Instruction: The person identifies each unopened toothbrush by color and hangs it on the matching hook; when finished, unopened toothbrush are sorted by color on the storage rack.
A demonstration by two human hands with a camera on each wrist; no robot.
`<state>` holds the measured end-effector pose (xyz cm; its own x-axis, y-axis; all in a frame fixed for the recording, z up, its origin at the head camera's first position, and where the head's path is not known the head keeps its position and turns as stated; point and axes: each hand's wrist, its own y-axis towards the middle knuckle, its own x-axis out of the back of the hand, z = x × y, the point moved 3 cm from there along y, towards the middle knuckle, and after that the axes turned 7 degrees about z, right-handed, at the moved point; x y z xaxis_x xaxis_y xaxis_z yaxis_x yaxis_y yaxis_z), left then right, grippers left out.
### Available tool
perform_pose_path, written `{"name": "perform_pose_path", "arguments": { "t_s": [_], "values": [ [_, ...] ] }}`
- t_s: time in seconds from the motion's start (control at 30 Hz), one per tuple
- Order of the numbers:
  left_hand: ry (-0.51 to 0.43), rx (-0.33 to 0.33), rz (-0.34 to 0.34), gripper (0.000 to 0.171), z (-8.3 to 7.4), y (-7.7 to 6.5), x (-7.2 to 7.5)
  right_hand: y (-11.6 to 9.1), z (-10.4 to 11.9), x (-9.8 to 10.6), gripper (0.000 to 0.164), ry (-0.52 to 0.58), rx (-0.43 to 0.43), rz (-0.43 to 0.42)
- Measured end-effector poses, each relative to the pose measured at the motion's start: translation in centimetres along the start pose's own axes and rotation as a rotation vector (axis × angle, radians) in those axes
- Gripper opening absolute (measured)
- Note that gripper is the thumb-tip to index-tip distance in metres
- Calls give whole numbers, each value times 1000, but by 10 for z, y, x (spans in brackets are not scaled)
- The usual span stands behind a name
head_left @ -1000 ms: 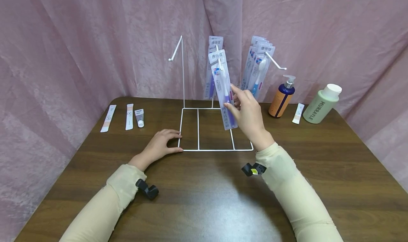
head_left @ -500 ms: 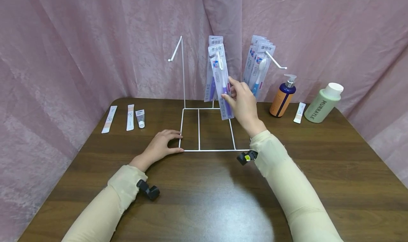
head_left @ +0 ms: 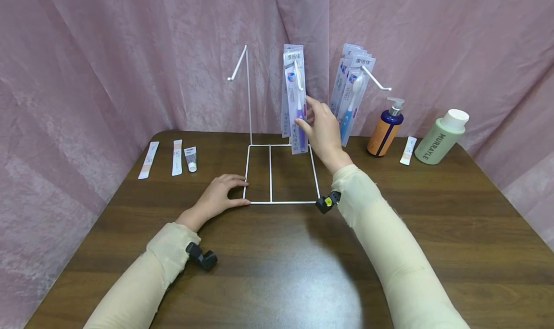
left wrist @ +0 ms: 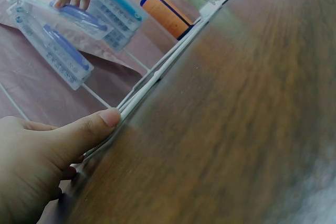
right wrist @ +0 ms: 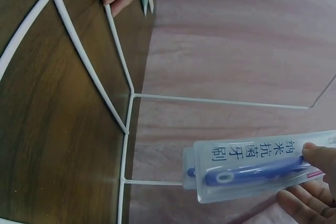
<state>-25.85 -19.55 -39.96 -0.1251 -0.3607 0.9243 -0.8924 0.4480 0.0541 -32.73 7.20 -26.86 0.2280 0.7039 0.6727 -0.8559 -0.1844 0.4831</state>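
Observation:
My right hand (head_left: 324, 132) pinches the lower right edge of a packaged toothbrush (head_left: 295, 105) with a purple handle. This pack hangs upright on the middle hook of a white wire display rack (head_left: 270, 175), in front of other purple packs. In the right wrist view my thumb lies on the front of the pack (right wrist: 252, 169), fingers behind it. My left hand (head_left: 216, 196) holds the front left corner of the rack's base, thumb on the front wire and fingers at the side wire. Several packaged toothbrushes with blue handles (head_left: 349, 103) hang on the right hook. The left hook (head_left: 237, 65) is bare.
Right of the rack stand an orange and blue pump bottle (head_left: 385, 129), a small white sachet (head_left: 408, 150) and a green bottle (head_left: 440, 139) with a white cap. Two sachets (head_left: 149, 160) and a small tube (head_left: 190, 159) lie at the left. A pink curtain (head_left: 173, 55) hangs behind.
The right hand has moved back and slightly left, sliding the purple toothbrush pack along the middle hook toward the packs behind. The pack now hangs straighter. The left hand stays at the corner.

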Motion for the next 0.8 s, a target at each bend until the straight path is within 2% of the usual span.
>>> {"name": "perform_pose_path", "arguments": {
  "t_s": [0.4, 0.63, 0.8],
  "values": [
    [10, 3, 3, 57, -1, -1, 2, 12, 0, -3, 55, -42, -46, 69],
    [0, -2, 6, 57, 0, 1, 0, 11, -2, 6, 56, -74, -27, 70],
    [-1, 1, 5, 57, 0, 1, 0, 4, -4, 16, 57, -67, -38, 111]
  ]
}}
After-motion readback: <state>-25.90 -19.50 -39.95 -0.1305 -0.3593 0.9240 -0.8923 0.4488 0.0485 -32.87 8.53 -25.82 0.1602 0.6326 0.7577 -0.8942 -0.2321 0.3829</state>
